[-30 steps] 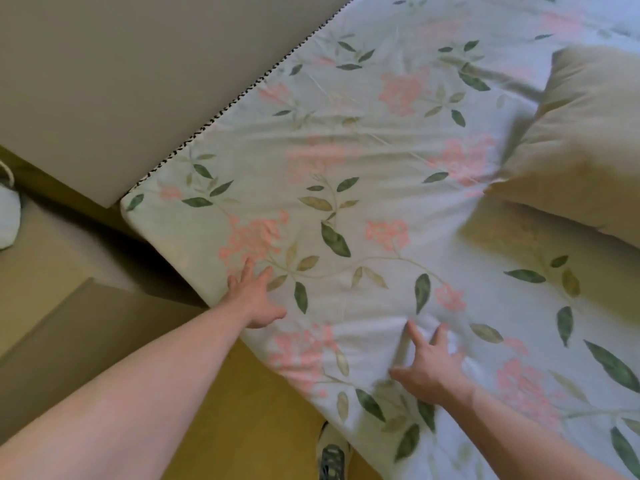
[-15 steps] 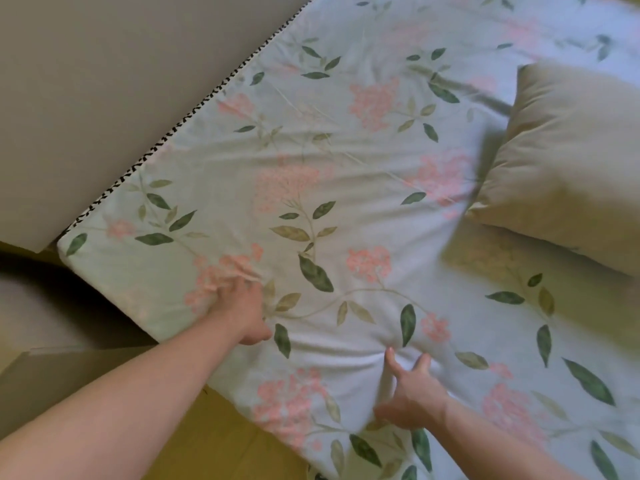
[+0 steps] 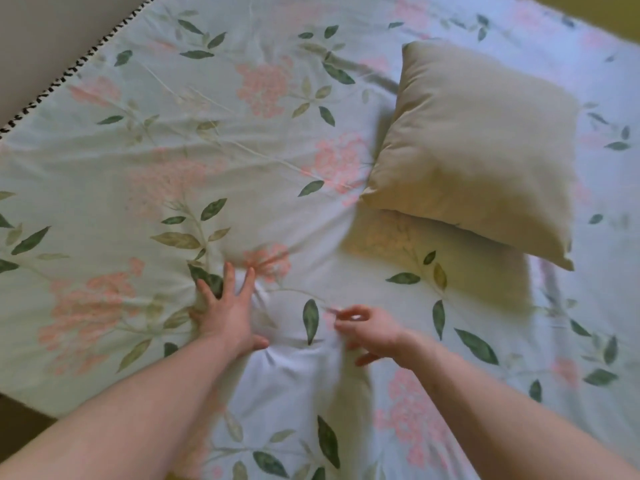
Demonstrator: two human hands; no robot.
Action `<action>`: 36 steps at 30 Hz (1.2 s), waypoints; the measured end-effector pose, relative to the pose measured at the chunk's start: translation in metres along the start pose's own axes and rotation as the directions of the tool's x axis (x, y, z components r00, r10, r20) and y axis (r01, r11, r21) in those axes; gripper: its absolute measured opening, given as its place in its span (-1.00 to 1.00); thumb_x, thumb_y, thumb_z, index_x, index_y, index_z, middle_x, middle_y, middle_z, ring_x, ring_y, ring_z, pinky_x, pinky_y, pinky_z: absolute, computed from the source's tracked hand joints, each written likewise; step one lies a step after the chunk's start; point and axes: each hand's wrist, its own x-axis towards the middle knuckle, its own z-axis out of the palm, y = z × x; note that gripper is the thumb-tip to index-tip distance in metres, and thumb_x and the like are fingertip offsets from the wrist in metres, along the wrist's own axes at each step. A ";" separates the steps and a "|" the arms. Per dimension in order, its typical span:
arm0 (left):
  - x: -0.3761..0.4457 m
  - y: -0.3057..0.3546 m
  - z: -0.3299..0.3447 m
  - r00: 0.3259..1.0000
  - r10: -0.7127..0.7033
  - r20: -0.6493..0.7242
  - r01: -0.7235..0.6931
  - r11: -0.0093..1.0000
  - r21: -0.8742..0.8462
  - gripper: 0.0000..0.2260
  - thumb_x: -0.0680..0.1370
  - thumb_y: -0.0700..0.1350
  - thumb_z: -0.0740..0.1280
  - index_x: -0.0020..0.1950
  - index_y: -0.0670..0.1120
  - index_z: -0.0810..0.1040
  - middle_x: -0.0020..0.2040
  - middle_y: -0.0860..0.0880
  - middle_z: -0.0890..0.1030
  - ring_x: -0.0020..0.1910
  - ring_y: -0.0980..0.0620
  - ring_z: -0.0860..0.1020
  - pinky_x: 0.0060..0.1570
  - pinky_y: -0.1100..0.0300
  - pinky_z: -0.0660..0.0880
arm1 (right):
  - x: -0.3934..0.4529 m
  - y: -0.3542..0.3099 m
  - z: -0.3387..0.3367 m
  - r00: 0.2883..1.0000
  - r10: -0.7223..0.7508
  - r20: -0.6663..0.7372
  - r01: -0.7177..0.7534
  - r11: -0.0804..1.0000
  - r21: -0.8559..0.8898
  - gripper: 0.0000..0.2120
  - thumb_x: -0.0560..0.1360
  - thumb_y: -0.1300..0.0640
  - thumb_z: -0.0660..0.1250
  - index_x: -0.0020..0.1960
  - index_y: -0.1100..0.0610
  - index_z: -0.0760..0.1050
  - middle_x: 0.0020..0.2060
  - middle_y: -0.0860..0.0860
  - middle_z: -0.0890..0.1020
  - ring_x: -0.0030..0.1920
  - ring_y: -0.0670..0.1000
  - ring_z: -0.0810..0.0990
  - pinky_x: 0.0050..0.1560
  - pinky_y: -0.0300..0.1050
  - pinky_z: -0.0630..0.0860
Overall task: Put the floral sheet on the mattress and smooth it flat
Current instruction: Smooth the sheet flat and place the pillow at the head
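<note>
The floral sheet [image 3: 194, 161], pale with pink blossoms and green leaves, covers the whole mattress; only the mattress's black-and-white piped edge [image 3: 65, 79] shows at the upper left. My left hand [image 3: 227, 311] presses flat on the sheet with fingers spread, and creases fan out from under it. Just to its right, my right hand [image 3: 369, 332] hovers low over the cloth with loosely curled fingers; it is blurred, so contact is unclear. A small fold bunches between the two hands.
A beige pillow [image 3: 485, 147] lies on the sheet at the upper right, casting a shadow toward me. A grey wall [image 3: 41, 32] borders the upper left. Dark floor [image 3: 20, 420] shows past the sheet's lower left edge.
My view and both hands have moved inward from the near corner toward the bed's middle. The left hand slid right and now presses flat; the right hand has lifted and curled.
</note>
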 end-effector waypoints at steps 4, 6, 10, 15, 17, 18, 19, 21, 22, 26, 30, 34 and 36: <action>0.000 0.001 0.002 1.000 -0.008 -0.017 0.009 1.000 0.011 0.29 0.30 0.31 0.58 0.61 0.18 -0.40 0.60 0.01 -0.45 0.57 -0.47 -0.26 0.44 -0.44 0.22 | 0.022 -0.015 -0.062 0.940 0.032 -0.341 0.132 0.884 0.448 -0.21 0.50 -0.16 0.48 0.58 0.07 0.22 0.12 0.07 0.56 0.11 0.12 0.66 -0.03 0.12 0.71; 0.000 0.002 0.002 1.000 -0.012 -0.014 0.012 1.000 0.015 0.30 0.29 0.31 0.59 0.61 0.18 -0.40 0.59 0.02 -0.46 0.57 -0.46 -0.26 0.44 -0.43 0.23 | 0.031 -0.028 -0.095 0.904 0.112 -0.412 0.179 0.777 0.603 -0.03 0.41 -0.30 0.49 0.62 0.06 0.12 0.28 0.08 0.51 0.11 0.12 0.63 0.02 0.10 0.70; 0.002 0.005 0.004 1.000 -0.019 -0.013 0.019 1.000 -0.003 0.30 0.30 0.29 0.60 0.61 0.21 -0.40 0.58 0.04 -0.49 0.57 -0.45 -0.27 0.44 -0.45 0.21 | 0.039 -0.050 -0.147 0.849 0.214 -0.484 0.288 0.580 0.762 0.00 0.36 -0.42 0.45 0.58 0.11 0.21 0.47 0.07 0.41 0.13 0.10 0.58 0.13 0.13 0.66; 0.002 0.006 0.006 1.000 -0.030 -0.010 0.030 1.000 0.000 0.30 0.31 0.28 0.60 0.60 0.21 -0.42 0.55 0.04 -0.54 0.57 -0.45 -0.26 0.44 -0.45 0.21 | 0.056 -0.058 -0.175 0.828 0.275 -0.489 0.364 0.401 0.841 -0.24 0.42 -0.28 0.50 0.45 0.10 0.38 0.23 0.09 0.59 0.03 0.13 0.67 -0.17 0.03 0.69; 0.004 0.005 0.009 0.999 -0.032 -0.014 0.032 0.999 -0.005 0.30 0.31 0.26 0.60 0.59 0.21 -0.43 0.55 0.04 -0.55 0.57 -0.45 -0.27 0.43 -0.46 0.21 | 0.060 -0.059 -0.177 0.752 0.324 -0.575 0.437 0.409 0.801 -0.39 0.49 -0.13 0.50 0.40 0.15 0.42 0.21 0.09 0.58 0.00 0.13 0.66 -0.27 -0.01 0.67; 0.006 0.005 0.007 0.999 -0.032 -0.024 0.032 0.999 -0.003 0.30 0.32 0.26 0.60 0.59 0.21 -0.44 0.55 0.04 -0.55 0.57 -0.45 -0.27 0.43 -0.46 0.21 | 0.058 -0.064 -0.180 0.713 0.327 -0.620 0.468 0.437 0.768 -0.40 0.52 -0.09 0.49 0.42 0.17 0.40 0.19 0.07 0.55 0.03 0.14 0.63 -0.20 0.03 0.69; 0.006 0.003 0.007 0.999 -0.037 -0.019 0.038 0.999 0.004 0.30 0.32 0.26 0.60 0.59 0.21 -0.44 0.55 0.04 -0.55 0.57 -0.45 -0.27 0.44 -0.45 0.21 | 0.057 -0.065 -0.179 0.678 0.322 -0.661 0.486 0.479 0.731 -0.40 0.53 -0.08 0.47 0.43 0.18 0.39 0.15 0.05 0.52 0.06 0.15 0.60 -0.07 0.08 0.70; 0.006 0.004 0.003 0.999 -0.040 -0.006 0.040 0.999 0.004 0.30 0.32 0.25 0.60 0.59 0.21 -0.43 0.55 0.04 -0.55 0.58 -0.44 -0.27 0.44 -0.46 0.20 | 0.049 -0.074 -0.181 0.612 0.269 -0.744 0.512 0.582 0.631 -0.42 0.54 -0.12 0.43 0.41 0.18 0.42 0.02 0.00 0.49 0.04 0.14 0.56 0.15 0.14 0.64; 0.005 0.007 0.001 0.999 -0.033 -0.004 0.033 0.999 -0.002 0.30 0.31 0.25 0.61 0.59 0.22 -0.43 0.56 0.04 -0.54 0.58 -0.44 -0.27 0.44 -0.45 0.20 | 0.038 -0.081 -0.183 0.581 0.221 -0.783 0.539 0.617 0.574 -0.44 0.54 -0.14 0.41 0.40 0.16 0.43 -0.01 -0.02 0.50 0.06 0.16 0.57 0.22 0.13 0.60; -0.004 0.003 -0.026 0.998 0.040 0.044 -0.043 0.996 0.080 0.13 0.40 0.32 0.51 0.68 0.09 -0.21 0.64 -0.02 -0.35 0.65 -0.25 -0.14 0.57 -0.29 0.05 | -0.001 -0.106 -0.175 0.466 0.089 -0.881 0.647 0.645 0.407 -0.53 0.56 -0.15 0.37 0.37 0.08 0.46 0.06 -0.03 0.50 0.21 0.19 0.58 0.32 0.11 0.52; -0.029 -0.009 -0.076 0.992 0.123 0.027 -0.122 0.992 -0.027 -0.08 0.45 0.25 0.50 0.67 0.11 0.07 0.69 0.01 0.01 0.62 -0.04 0.18 0.55 0.15 0.19 | -0.053 -0.114 -0.162 0.416 -0.039 -0.909 0.719 0.626 0.302 -0.72 0.59 -0.07 0.36 0.20 0.06 0.50 0.05 -0.05 0.60 0.12 0.09 0.59 0.31 -0.01 0.49; -0.088 -0.004 -0.105 0.974 0.168 -0.152 -0.186 0.976 -0.111 -0.30 0.52 0.16 0.42 0.61 0.14 0.23 0.63 0.06 0.21 0.54 -0.02 0.33 0.45 0.13 0.33 | -0.123 -0.109 -0.153 0.442 -0.120 -0.889 0.732 0.621 0.280 -0.81 0.59 -0.06 0.37 0.11 0.03 0.52 -0.05 -0.09 0.63 0.04 0.07 0.59 0.17 -0.08 0.47; -0.123 -0.001 -0.116 0.975 0.151 -0.165 -0.186 0.957 -0.221 -0.39 0.51 0.10 0.41 0.55 0.14 0.33 0.54 0.11 0.34 0.44 0.05 0.44 0.35 0.15 0.42 | -0.157 -0.101 -0.144 0.478 -0.171 -0.862 0.725 0.631 0.277 -0.89 0.59 -0.02 0.38 0.07 -0.02 0.53 -0.06 -0.13 0.63 0.03 0.03 0.60 0.14 -0.09 0.45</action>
